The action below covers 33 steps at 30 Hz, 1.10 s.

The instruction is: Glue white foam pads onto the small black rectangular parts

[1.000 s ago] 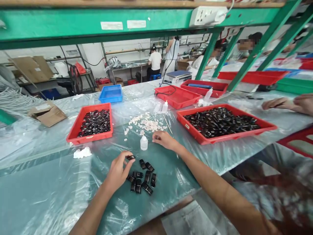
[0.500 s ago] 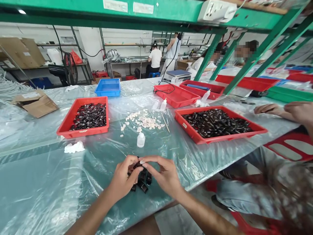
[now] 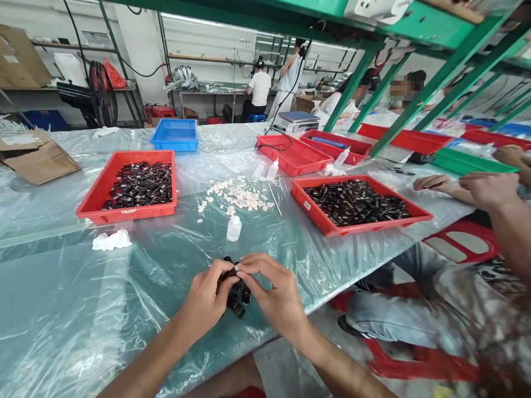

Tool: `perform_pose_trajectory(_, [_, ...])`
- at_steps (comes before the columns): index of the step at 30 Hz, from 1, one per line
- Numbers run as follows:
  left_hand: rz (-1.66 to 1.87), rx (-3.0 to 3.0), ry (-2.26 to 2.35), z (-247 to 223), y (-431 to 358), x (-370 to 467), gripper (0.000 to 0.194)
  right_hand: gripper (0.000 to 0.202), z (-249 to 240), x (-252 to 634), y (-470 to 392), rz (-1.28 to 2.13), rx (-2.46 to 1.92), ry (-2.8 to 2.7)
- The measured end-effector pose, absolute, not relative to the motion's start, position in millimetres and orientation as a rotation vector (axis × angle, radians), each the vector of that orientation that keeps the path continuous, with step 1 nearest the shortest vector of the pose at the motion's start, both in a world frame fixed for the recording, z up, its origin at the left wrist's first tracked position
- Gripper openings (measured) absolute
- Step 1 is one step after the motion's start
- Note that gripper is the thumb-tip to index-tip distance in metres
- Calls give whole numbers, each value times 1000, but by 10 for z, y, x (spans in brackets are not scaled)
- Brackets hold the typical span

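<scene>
Together, left hand (image 3: 207,296) and right hand (image 3: 277,293) meet; left pinches black part (image 3: 228,274), right fingertips hold white bit (image 3: 237,267) against it. Bottle (image 3: 234,228) stands just beyond.

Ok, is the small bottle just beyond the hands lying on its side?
No, the bottle stands upright on the table, its narrower top uppermost.

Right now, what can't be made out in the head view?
All in the head view:
- Black piece in the left hand: mostly covered by fingers.
- Pale bit at the right hand's fingertips: too small to identify.
- Loose black pieces below: partly behind both hands, so no sure count.
- Label on the left red tray: too small to read.
- Power strip: cut off by the top edge.
</scene>
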State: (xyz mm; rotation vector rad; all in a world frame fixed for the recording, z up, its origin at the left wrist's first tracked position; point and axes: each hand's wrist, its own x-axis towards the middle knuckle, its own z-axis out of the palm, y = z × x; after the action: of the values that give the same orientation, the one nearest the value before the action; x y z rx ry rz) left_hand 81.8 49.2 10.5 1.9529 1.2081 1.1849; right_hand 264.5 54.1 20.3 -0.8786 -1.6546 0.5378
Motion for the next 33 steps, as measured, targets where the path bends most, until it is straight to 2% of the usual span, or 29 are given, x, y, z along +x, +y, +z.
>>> perform_pose_trajectory(6, [1295, 1959, 1239, 188, 468, 787, 6, 20, 268, 2603, 508, 588, -860, -1695])
perform_pose_trajectory(10, [1242, 2014, 1220, 226, 547, 692, 5, 20, 281, 2629, 526, 655, -840, -1800])
perform_pose_trajectory(17, [977, 2189, 1237, 196, 814, 420, 8, 38, 163, 2810, 601, 461, -931, -2102])
perform_pose_trajectory(20, [916, 2170, 1339, 168, 917, 314, 16, 34, 5, 3183, 810, 343, -1175, -2124])
perform_pose_trajectory(23, [875, 2148, 1384, 184, 966, 232, 12, 32, -171, 3646, 1050, 260, -1316, -2091])
perform_pose_trajectory(26, [864, 2183, 1358, 248, 963, 187, 6, 28, -301, 3954, 1205, 192, -1355, -2073])
perform_pose_trajectory(30, [828, 2203, 1324, 311, 945, 193, 14, 24, -410, 4047, 1237, 163, -1344, -2076])
perform_pose_trajectory(33, [797, 2182, 1364, 310, 954, 215, 10, 25, -461, 4036, 1215, 176, -1351, -2059])
